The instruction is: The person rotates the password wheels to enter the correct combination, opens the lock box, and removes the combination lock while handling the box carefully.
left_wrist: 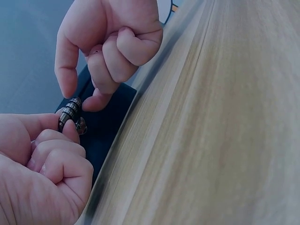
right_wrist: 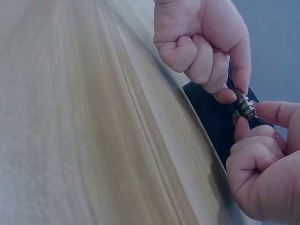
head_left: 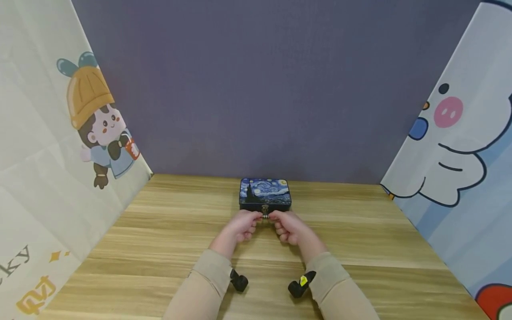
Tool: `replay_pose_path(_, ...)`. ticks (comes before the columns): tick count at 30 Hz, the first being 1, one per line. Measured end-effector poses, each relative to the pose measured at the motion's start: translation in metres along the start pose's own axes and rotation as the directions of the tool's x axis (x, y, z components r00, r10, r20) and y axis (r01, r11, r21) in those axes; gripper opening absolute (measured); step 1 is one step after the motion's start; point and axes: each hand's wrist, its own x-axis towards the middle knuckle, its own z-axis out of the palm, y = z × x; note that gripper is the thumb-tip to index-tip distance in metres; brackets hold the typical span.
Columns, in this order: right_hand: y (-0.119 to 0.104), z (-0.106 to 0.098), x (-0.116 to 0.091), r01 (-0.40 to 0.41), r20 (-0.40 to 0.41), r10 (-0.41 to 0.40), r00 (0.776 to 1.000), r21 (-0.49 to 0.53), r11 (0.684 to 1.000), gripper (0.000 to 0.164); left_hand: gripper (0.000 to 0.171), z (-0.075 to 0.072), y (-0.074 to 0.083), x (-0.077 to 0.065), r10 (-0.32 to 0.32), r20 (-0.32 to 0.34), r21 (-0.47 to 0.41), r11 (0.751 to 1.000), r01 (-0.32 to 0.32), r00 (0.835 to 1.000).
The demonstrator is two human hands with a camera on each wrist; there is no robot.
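Note:
A tin box [head_left: 265,192] with a blue starry-night picture on its lid stands on the table, its dark front towards me. At its front clasp [head_left: 265,208] hangs a small metal combination padlock [left_wrist: 70,110] with number rings. My left hand [head_left: 242,224] pinches one end of the padlock between thumb and forefinger, its other fingers curled in. From the other side, the thumb and forefinger of my right hand [head_left: 292,226] lie about the opposite end. The rings show between the two hands in both wrist views. Fingertips partly cover the padlock in the head view.
The wood-grain table [head_left: 168,231] runs back to a grey-purple panel [head_left: 256,89]. Cartoon-printed cloths [head_left: 32,124] [head_left: 472,178] flank it on both sides. Black wrist cameras [head_left: 239,281] [head_left: 301,285] sit on the inner sides of both sleeves.

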Motion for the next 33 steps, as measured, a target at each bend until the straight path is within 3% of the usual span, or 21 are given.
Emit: replay_pose_path(33, 0.0018, 0.0017, 0.0003, 0.014, -0.028, -0.014, 1.000, -0.001, 1.000, 0.016, 0.027, 0.0012, -0.0009, -0.0026, 0.012, 0.010, 0.019, 1.000, -0.013, 1.000)
